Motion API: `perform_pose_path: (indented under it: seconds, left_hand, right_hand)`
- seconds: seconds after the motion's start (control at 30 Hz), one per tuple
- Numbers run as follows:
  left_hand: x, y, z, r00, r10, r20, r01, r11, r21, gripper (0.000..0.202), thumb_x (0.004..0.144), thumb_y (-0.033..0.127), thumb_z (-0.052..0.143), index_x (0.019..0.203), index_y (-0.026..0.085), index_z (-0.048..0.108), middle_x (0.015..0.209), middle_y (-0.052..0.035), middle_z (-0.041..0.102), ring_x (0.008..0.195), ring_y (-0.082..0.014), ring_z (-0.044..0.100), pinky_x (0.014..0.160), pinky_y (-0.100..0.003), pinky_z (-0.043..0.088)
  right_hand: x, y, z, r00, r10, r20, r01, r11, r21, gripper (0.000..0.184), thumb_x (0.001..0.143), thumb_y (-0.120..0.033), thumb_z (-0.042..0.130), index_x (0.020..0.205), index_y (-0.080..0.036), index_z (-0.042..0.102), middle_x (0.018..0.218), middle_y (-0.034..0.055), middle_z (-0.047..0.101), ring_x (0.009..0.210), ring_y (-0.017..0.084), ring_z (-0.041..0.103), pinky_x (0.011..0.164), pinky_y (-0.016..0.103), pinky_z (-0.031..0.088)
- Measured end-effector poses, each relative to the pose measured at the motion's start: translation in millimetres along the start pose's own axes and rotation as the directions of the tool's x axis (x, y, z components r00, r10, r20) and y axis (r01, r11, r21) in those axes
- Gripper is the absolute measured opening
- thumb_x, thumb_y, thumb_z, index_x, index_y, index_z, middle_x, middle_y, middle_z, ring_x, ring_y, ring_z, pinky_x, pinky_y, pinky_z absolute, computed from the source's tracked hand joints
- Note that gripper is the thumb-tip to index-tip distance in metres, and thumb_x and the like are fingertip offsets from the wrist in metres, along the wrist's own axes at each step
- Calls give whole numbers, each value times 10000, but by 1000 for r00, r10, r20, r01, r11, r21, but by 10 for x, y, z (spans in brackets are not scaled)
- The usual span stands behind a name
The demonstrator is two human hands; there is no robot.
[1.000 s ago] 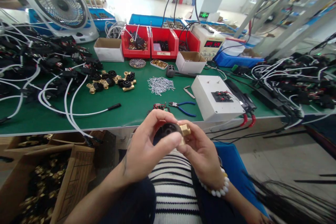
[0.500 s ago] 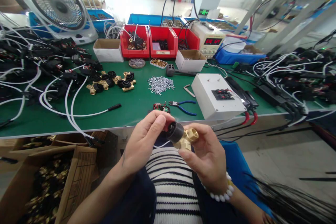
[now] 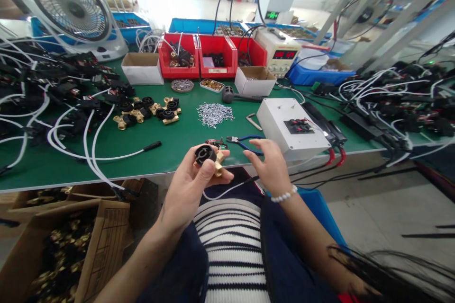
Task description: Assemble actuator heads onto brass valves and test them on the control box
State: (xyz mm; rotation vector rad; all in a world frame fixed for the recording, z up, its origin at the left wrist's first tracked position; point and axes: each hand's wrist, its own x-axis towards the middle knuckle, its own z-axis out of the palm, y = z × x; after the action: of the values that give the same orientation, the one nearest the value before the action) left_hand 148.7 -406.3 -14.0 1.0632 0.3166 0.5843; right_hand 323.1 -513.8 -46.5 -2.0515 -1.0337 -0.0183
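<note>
1. Just above the lap, in the head view, the left hand is holding a fitting, its black cap turning an open face up toward the camera and its brass body pointing rightward.
2. The left thumb is lying along the near side while the fingers are curling underneath, closed around the part; this grip is probably steadying it while leaving the cap face exposed.
3. To its right, well apart from the fitting, the right hand is hovering with thumb and fingers partly spread, gripping nothing that shows.
4. On the bench, the board and pliers are lying near the front edge, presumably for easy reach; the clips are sitting in a loose heap, likely for picking singly.
5. Behind them, the red bins are facing the person, apparently so that small parts are staying sorted and accessible.
6. The right fingers are overlapping the pliers' handles; whether they are touching is impossible to tell. The left hand is covering part of the fitting's underside and some of the board.
7. Shadow is obscuring single pieces inside the carton, the frame is cutting off its left side, and glare is blurring the supply's digits.
</note>
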Motion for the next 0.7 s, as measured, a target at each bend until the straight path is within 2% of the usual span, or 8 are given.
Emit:
perform_pose_path:
  seconds: [0.13,0.27,0.33,0.4,0.47,0.57,0.63,0.7]
  left_hand:
    - [-13,12,5,995,-94,20,95,993,-66,486,842,422,761,1226,202,560,1205,-117,711,751,-102,705,724,-240,598]
    - [-79,11,25,988,-97,118,106,992,-71,427,916,421,675,1267,213,550,1253,-117,686,928,-146,726,861,-280,594]
    - [-102,24,40,983,-99,156,113,990,-83,359,914,388,686,1209,214,580,1245,-103,689,975,-165,728,876,-280,591]
    - [-112,43,62,980,-114,164,137,981,-134,344,882,381,727,1155,217,596,1220,-86,702,980,-167,730,875,-275,588]
    - [-112,55,87,973,-160,168,195,957,-215,344,885,429,710,1134,221,595,1183,-77,721,969,-161,732,890,-284,581]
    - [-109,41,103,959,-202,200,250,934,-255,350,918,503,631,1148,246,569,1126,-65,735,823,-127,720,829,-290,578]
    - [-115,21,91,971,-132,200,168,969,-181,330,920,481,642,1165,275,559,1096,-36,722,711,-81,654,743,-240,544]
    - [-132,13,68,984,-27,177,39,997,-69,313,926,419,659,1201,304,565,1085,-8,688,689,-55,587,707,-200,496]
  right_hand:
    - [252,303,139,992,55,116,-29,976,-218,168,909,-314,594,832,-177,654,971,175,681,982,320,600,884,458,464]
    - [238,188,64,986,155,59,-159,985,74,197,951,-363,537,854,-193,559,696,37,597,648,188,554,643,324,430]
    - [154,20,-73,971,235,46,-230,860,456,297,936,-494,561,861,-208,536,597,-53,450,497,120,405,530,272,353]
    - [42,-188,-258,965,255,61,-216,643,735,360,918,-581,565,846,-229,545,577,-92,299,449,94,252,481,252,308]
    - [-84,-397,-454,970,234,69,-183,512,839,353,948,-582,517,827,-255,573,580,-89,213,442,99,171,466,250,315]
    - [-266,-630,-677,973,174,154,-216,430,877,344,993,-555,446,859,-297,631,530,-89,156,397,105,103,404,248,282]
    - [-359,-701,-727,967,124,222,-254,453,854,326,997,-549,445,919,-308,651,476,-98,153,362,107,121,376,248,254]
    - [-414,-708,-693,967,124,221,-249,619,745,264,965,-525,535,949,-288,650,452,-95,273,362,111,254,392,250,282]
